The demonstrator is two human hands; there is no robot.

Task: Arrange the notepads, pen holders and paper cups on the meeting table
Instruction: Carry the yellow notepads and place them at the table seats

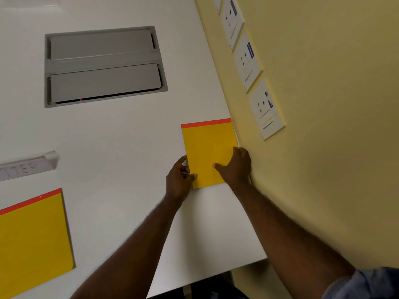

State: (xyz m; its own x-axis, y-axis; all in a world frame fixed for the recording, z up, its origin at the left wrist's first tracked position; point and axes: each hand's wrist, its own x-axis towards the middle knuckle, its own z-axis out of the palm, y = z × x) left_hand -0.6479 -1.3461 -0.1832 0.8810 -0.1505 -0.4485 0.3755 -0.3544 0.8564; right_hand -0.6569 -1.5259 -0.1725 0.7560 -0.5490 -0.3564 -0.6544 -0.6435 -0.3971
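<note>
A yellow notepad (207,147) with an orange top strip lies flat on the white meeting table (121,130), close to the table's right edge by the wall. My left hand (179,180) pinches its lower left corner. My right hand (236,166) rests on its lower right part, thumb spread across the cover. A second, larger-looking yellow notepad (32,238) lies at the near left, partly cut off by the frame. No pen holders or paper cups are in view.
A grey double-flap cable box (103,65) is set into the table's middle. A white name plate (28,166) lies at the left. The yellow wall (323,126) with three sockets (248,61) runs along the table's right edge.
</note>
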